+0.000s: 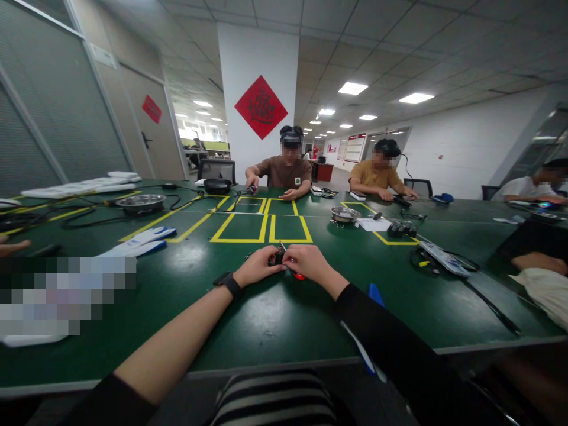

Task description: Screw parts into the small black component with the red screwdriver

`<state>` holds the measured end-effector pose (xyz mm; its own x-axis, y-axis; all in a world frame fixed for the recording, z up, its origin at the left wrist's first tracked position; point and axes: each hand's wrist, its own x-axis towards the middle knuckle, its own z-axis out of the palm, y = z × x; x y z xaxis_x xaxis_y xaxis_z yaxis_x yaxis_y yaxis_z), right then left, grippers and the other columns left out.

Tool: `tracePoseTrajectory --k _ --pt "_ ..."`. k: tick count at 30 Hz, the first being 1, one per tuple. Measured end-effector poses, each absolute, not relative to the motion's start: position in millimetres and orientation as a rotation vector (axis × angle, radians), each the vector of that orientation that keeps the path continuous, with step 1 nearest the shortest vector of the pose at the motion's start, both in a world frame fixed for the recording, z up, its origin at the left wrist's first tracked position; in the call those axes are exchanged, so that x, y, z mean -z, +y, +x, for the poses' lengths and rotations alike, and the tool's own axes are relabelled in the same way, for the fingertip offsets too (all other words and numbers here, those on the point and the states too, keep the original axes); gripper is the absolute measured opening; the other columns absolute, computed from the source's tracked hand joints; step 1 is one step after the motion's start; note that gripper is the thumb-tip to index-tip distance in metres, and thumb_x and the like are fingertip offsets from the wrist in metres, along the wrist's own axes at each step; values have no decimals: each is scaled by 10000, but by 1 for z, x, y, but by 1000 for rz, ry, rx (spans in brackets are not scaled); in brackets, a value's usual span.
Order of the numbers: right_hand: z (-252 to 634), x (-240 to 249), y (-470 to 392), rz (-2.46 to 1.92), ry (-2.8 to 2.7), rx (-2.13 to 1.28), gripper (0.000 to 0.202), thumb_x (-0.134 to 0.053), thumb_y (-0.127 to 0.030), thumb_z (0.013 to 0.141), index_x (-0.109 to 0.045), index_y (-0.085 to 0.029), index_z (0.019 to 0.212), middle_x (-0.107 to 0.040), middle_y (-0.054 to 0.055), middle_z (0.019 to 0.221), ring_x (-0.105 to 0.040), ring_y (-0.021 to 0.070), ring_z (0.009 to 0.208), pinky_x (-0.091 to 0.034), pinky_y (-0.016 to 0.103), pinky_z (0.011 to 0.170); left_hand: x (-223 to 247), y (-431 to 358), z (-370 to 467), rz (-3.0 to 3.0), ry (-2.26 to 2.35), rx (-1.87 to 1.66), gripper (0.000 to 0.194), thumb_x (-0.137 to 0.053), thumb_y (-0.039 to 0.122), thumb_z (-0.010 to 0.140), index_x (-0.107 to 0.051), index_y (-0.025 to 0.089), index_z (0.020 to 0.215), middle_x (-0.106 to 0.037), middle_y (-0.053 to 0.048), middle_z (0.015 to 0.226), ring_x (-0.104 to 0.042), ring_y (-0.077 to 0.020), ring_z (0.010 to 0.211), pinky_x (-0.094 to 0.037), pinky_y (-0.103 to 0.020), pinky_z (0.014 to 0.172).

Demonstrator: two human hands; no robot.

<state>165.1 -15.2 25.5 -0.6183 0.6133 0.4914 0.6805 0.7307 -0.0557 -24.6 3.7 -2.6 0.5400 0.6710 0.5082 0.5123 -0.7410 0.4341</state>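
Note:
Near the middle of the table, my left hand pinches a small black part. My right hand meets it from the other side, fingers closed at the part. A thin pale tip shows above the right fingertips; what it belongs to is hidden. Below the right hand a bright red piece peeks out, and I cannot tell whether it is held. A few tiny dark bits lie just left of my left hand.
Yellow tape rectangles mark the green table. White-blue gloves lie left; metal bowls, black blocks and cables stand around. A blue object lies beside my right sleeve. Several people sit around the table.

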Motion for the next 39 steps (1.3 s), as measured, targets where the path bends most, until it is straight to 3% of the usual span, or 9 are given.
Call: tracePoseTrajectory --k 8,16,22,27,34,39 --pt "168 -24 -11 -1164 -2177 -67 133 -522 -306 807 -590 -196 838 -567 -11 684 -485 115 620 -307 220 571 4 3 -24 2533 1025 -962 302 -606 427 715 -564 174 875 -563 -24 778 -510 -153 676 -408 -260 604" --pt "174 -6 -1 -1418 -2225 -438 307 -580 -375 746 -507 -192 982 -601 -8 690 -511 120 564 -307 214 513 3 0 -23 2542 1082 -925 263 -584 404 736 -554 180 871 -575 -22 790 -519 -158 679 -398 -260 596" --pt "174 -4 1 -1512 -2213 -421 343 -538 -441 752 -495 -196 987 -624 19 751 -554 141 620 -315 213 514 -1 -4 -21 2522 1108 -906 342 -394 464 853 -570 171 850 -598 -45 842 -532 -169 741 -411 -274 665" --pt "175 -7 -3 -1492 -2280 -394 487 -578 -570 672 -507 -192 970 -623 40 802 -556 158 653 -318 219 524 -1 -3 -21 2544 1123 -892 351 -387 458 860 -578 164 874 -605 -57 864 -539 -178 764 -417 -283 699" --pt "173 -1 3 -1520 -2055 -502 309 -559 -418 726 -554 -157 890 -622 60 786 -561 162 664 -362 231 544 3 1 -22 2543 1099 -880 320 -415 436 851 -578 162 882 -603 -59 880 -540 -178 778 -429 -293 726" --pt "167 -5 8 -1274 -1607 -775 315 -448 -342 805 -511 -162 1055 -602 34 792 -538 105 506 -394 223 462 2 0 -21 2487 1079 -901 301 -447 407 836 -586 164 946 -611 -66 923 -547 -189 830 -437 -317 800"
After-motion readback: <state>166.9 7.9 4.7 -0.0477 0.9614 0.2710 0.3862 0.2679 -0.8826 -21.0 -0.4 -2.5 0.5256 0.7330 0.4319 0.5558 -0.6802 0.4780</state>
